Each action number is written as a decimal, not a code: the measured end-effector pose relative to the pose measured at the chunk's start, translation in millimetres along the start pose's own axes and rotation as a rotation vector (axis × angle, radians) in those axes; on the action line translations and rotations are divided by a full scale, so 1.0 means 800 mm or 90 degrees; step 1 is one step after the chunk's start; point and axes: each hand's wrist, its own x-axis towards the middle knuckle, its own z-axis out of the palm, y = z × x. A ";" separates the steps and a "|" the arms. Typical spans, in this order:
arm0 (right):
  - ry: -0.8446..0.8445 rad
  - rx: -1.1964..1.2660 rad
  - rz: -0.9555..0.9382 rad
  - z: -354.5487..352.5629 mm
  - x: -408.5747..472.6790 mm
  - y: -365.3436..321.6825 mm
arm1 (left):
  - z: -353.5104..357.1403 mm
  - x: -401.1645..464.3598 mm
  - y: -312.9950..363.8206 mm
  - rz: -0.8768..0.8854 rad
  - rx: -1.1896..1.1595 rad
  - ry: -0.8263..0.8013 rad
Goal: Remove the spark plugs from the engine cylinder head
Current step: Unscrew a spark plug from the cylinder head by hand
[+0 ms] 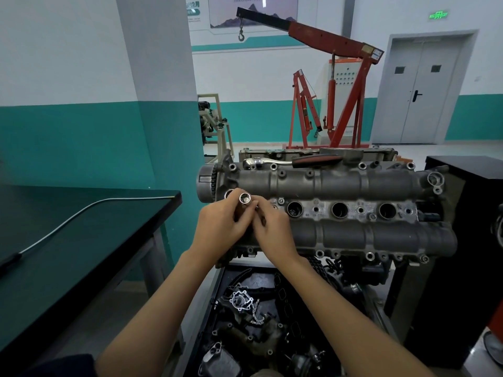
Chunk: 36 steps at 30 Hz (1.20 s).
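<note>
Nearest you, under your forearms, a tray of loose engine parts [253, 317] sits below the engine stand; nothing there matters for this step. To your left, the dark worktop [81, 240] carries only a long flexible pick-up tool [81, 216], well apart from the job.

Both your hands meet over the left end of the cylinder head [340, 235]. Your left hand [220, 224] is wrapped around a deep spark plug socket [244, 198], its open mouth tipped up toward you, its long axis running down into your palm and leaning away. Your right hand [272, 229] has fingertips pinched together right beside the socket's rim; whether they grip a plug or only steady the socket is hidden behind your fingers.

The relation that counts: three open plug wells [340, 209] lie in a row to the right of your hands, along the head's centre valley, each bore pointing roughly straight up. A fourth well would sit under your hands, and I cannot see it. No spark plug itself shows; any left are down in those bores. Your right hand is the nearer one to the wells, so the socket probably has to swing upright and travel rightward.

Farthest, the ratchet wrench [294, 160] rests along the head's back edge, handle to the right.
</note>
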 end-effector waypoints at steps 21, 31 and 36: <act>-0.002 -0.023 0.021 0.001 -0.002 0.004 | 0.006 0.000 -0.002 -0.027 -0.001 0.027; 0.005 0.019 0.015 0.001 -0.003 0.003 | 0.003 0.000 0.000 -0.008 -0.021 0.023; -0.005 -0.014 0.006 0.002 -0.001 0.003 | 0.006 0.000 -0.004 -0.020 -0.013 0.024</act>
